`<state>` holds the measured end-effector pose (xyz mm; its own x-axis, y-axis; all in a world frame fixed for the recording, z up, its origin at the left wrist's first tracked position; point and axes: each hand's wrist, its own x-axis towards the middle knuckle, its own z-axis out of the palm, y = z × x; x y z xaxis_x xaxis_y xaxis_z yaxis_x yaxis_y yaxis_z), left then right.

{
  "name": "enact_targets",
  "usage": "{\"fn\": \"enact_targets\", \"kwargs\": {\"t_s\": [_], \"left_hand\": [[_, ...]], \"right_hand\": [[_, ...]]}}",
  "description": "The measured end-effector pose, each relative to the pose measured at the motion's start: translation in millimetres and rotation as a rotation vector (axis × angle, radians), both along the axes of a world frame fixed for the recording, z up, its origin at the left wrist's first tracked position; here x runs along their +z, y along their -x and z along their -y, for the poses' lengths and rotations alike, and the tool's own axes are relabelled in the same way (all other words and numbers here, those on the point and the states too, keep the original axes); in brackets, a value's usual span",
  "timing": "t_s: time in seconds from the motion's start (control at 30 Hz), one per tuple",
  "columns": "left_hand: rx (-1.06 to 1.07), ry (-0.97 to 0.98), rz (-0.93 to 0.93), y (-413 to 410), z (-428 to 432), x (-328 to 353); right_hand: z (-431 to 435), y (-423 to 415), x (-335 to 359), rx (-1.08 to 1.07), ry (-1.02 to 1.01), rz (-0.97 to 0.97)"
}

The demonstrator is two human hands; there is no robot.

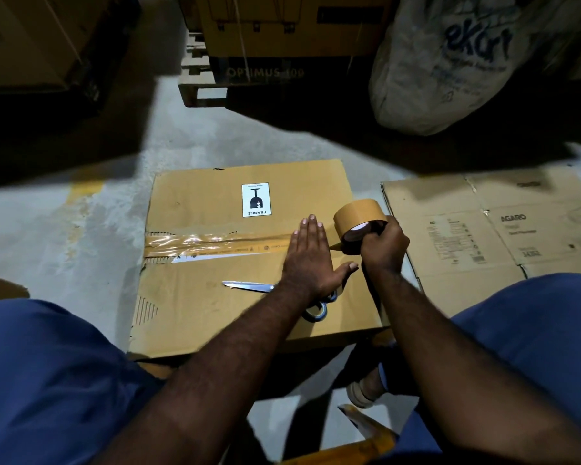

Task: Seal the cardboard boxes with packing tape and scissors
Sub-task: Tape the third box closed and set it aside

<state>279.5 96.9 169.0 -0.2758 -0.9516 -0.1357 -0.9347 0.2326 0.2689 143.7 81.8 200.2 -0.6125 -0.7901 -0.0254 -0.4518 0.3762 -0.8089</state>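
1. From the head view, we see a cardboard box (198,203) lying on the grey floor (64,236) between our knees.
2. A shiny tape strip (215,243) runs along the slit in the middle of the box top.
3. Our left hand (311,260) lies flat on the right end of that strip. Its fingers are straight and close together, and the thumb sticks out to the side.
4. Our right hand (383,250) holds the brown tape roll (358,218). Its fingers curl into the hole of the roll. The roll stands on its edge near the right side of the box, just beside our left hand.
5. The scissors (249,286) lie on the box top, nearer to us than the strip. The blades are closed and point left. The blue handles are partly hidden under our left wrist.
6. A white sticker (256,199) with the word FRAGILE sits on the far half of the box.
7. A flat sheet of cardboard (483,236) lies on the floor to the right.
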Motion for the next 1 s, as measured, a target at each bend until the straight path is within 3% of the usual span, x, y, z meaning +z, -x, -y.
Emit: {"fn": "enact_targets", "kwargs": {"t_s": [0.17,0.33,0.53,0.8,1.0], "left_hand": [[0.006,0.000,0.008,0.9,0.9,-0.1],[-0.042,0.020,-0.026,13.0,7.1,0.0],[-0.026,-0.013,-0.021,20.7,8.3,0.0],[-0.017,0.002,-0.002,21.9,7.4,0.7],[-0.056,-0.002,-0.031,40.6,13.1,2.6]], "right_hand": [[-0.9,-0.4,4.1,-0.051,0.008,0.097],[-3.0,4.2,-3.7,0.067,-0.088,0.174],[6.0,11.0,-0.8,-0.008,-0.030,0.075],[6.1,15.9,-1.8,-0.151,0.015,0.219],[3.9,18.8,-5.8,-0.024,-0.110,0.335]]}}
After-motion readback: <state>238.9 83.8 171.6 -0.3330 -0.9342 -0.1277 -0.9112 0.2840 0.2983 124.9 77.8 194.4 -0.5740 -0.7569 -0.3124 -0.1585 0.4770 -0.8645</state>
